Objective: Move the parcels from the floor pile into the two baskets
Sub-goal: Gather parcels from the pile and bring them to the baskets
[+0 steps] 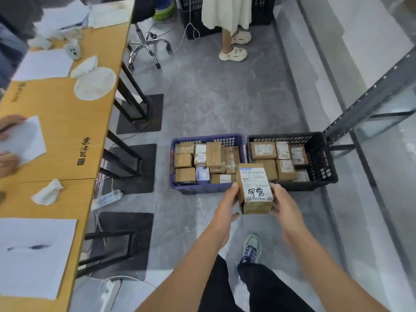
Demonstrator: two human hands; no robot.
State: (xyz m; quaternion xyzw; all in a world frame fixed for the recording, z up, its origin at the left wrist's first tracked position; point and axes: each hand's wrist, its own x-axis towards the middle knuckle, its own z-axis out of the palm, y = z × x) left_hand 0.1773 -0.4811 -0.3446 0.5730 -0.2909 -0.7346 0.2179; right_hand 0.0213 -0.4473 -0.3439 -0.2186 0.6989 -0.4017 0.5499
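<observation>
I hold a brown cardboard parcel (255,188) with a white shipping label and black handwriting between both hands, in the air just in front of the two baskets. My left hand (227,206) grips its left side and my right hand (284,203) grips its right side. The blue basket (202,190) on the floor at left holds several brown and white parcels packed close together. The black basket (322,163) beside it on the right holds several labelled parcels. No floor pile shows in this view.
A long wooden table (58,131) with papers and tissues runs along the left, on black legs with floor plates. A grey metal rack (371,95) stands at the right. Another person (227,14) stands at the back by dark crates and an office chair (144,39). Someone's hands hold paper at the table's left edge.
</observation>
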